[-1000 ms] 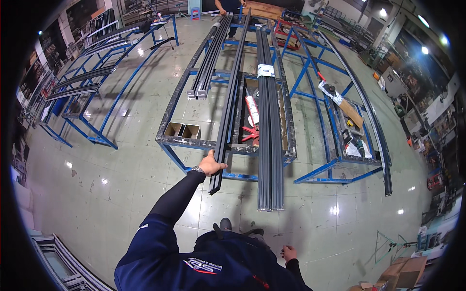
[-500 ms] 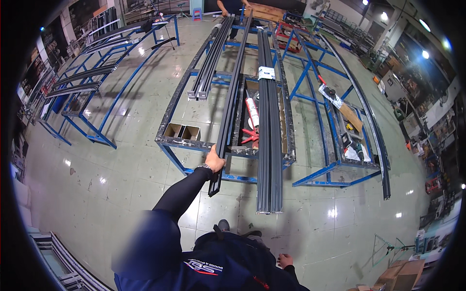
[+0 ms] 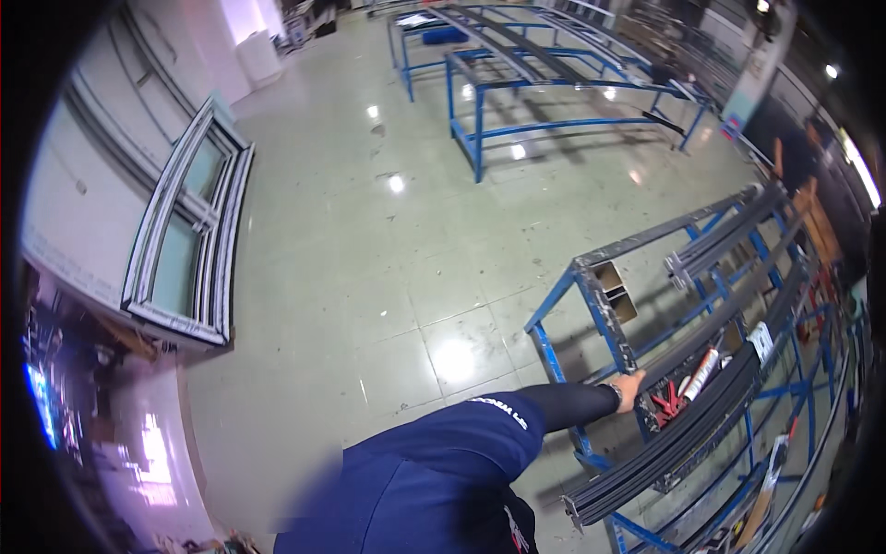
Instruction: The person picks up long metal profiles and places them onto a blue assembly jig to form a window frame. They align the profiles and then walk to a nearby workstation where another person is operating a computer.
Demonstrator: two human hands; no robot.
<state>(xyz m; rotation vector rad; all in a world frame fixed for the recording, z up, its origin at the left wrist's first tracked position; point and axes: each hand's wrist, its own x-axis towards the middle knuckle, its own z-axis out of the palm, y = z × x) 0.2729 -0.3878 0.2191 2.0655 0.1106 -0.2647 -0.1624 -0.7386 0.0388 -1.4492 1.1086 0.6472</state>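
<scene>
Nearby, caulking gun (image 3: 700,375), profile bundle (image 3: 666,445), left hand (image 3: 628,391) seemingly on bar (image 3: 706,325).

We cannot make out how our left hand (image 3: 630,391) closes around the dark profile (image 3: 711,323); its underside is hidden. The lower edge cuts off our blue jacket (image 3: 415,489), blurred along its left side. A co-worker (image 3: 799,155) is dim and blurred near the right rim.

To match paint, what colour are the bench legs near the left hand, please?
The bench legs are blue; head view.
</scene>
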